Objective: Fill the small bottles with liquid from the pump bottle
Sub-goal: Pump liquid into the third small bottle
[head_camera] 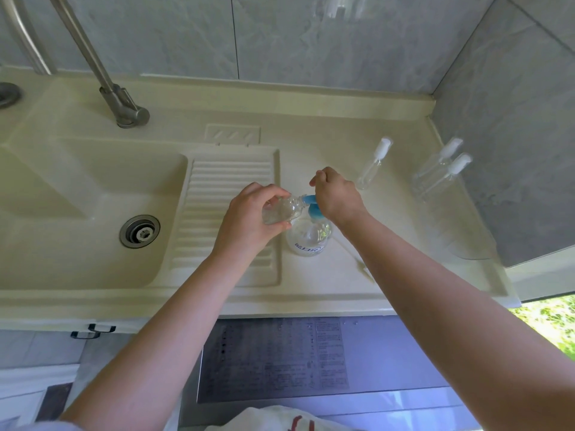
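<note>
The desk (311, 284), a cream moulded top, carried the sink basin (77, 219) at left and a ribbed washboard (224, 194) in the middle, so any spill could probably drain leftward. The pump bottle (309, 237) stood upright on the desk just right of the washboard, near the front edge, within easy reach of both hands.

The left hand (249, 219) gripped one small bottle (281, 209), tilted almost onto its side with its open mouth brought up to the blue spout (309, 199); judged to be held so to catch the liquid. The right hand (337, 194) was curled over the pump head, fingers closed on it, apparently to press.

Three further capped bottles (441, 169) waited at far right by the wall, well apart from the work; whether they held liquid could not be told.
</note>
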